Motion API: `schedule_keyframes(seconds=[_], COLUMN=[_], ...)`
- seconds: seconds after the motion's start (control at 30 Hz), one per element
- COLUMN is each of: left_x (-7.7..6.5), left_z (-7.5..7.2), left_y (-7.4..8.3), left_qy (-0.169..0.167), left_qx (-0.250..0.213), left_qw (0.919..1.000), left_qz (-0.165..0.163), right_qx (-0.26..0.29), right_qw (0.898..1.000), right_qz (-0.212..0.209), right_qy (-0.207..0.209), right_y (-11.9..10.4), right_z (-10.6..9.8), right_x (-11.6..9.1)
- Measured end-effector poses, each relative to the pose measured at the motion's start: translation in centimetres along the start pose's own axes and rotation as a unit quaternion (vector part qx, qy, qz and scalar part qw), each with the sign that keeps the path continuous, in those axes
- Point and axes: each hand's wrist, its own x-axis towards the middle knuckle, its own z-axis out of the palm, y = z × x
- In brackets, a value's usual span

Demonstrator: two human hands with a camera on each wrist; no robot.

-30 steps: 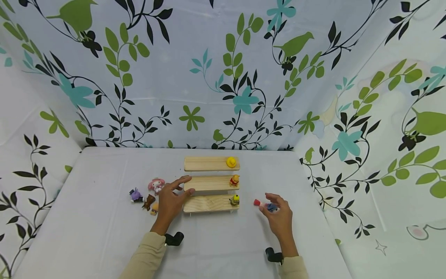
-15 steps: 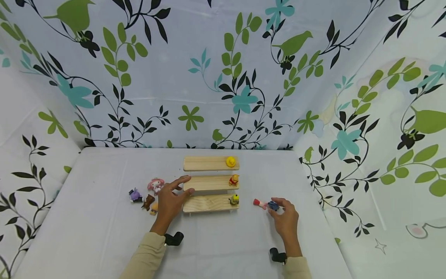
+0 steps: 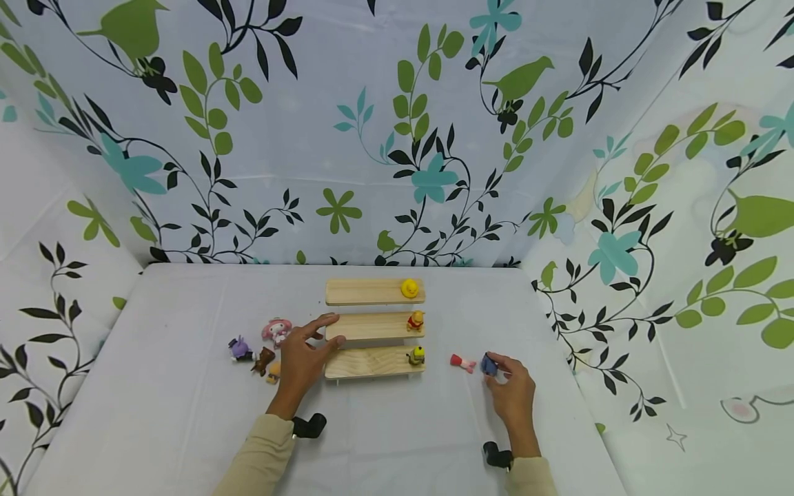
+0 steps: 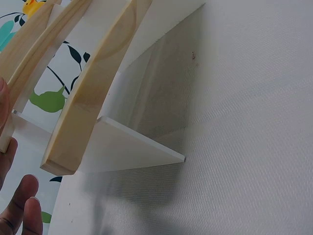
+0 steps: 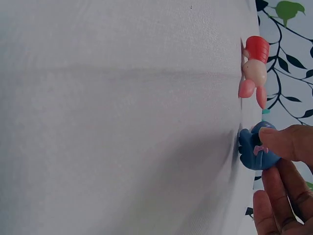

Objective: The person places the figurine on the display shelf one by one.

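My right hand (image 3: 512, 394) pinches a small blue toy figurine (image 3: 489, 364) with a pink bow (image 5: 260, 150) between thumb and fingers, low over the cloth. Just left of it lies a red and pink toy figurine (image 3: 462, 363), face down in the right wrist view. My left hand (image 3: 302, 358) holds the left end of the middle board of a three-tier wooden shelf (image 3: 366, 326), thumb and index finger at its edges. Along the shelf's right end sit a yellow duck (image 3: 409, 288), a yellow bear figurine in red (image 3: 415, 320) and a yellow-green figurine (image 3: 416, 355), one per board.
Left of my left hand are a pink-hooded figurine (image 3: 276, 332), a purple figurine (image 3: 240, 348), a brown figurine (image 3: 263, 359) and an orange one (image 3: 273, 373) partly behind the wrist. A white cloth (image 3: 397, 441) covers the table; patterned fabric (image 3: 279, 138) rises behind it.
My right hand has shifted right with the blue figurine, which now stands apart from the red and pink one and is turned differently. The left hand stays at the shelf.
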Motion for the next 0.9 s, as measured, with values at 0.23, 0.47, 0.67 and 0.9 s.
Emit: schedule_keyframes(seconds=[0.23,0.47,0.67,0.9], left_x=[0.0,-0.1,-0.1,0.0], left_z=[0.0,0.0,-0.1,-0.1], left_y=[0.0,0.1,0.1,0.2], left_qy=[0.0,0.002,0.001,0.001], left_qx=[-0.003,-0.001,0.001,0.0], left_qw=[1.0,1.0,1.0,1.0], left_qz=[0.002,-0.002,-0.002,0.002], right_qx=[-0.033,-0.057,-0.048,-0.041], right_qw=[0.999,0.998,0.999,0.999], right_qz=[-0.019,-0.029,-0.014,0.003], right_qy=[0.0,0.024,0.017,0.008], right_y=[-0.1,0.4,1.0,1.1], right_z=[0.2,0.5,0.7,0.8], right_x=[0.4,1.2,1.7,2.2])
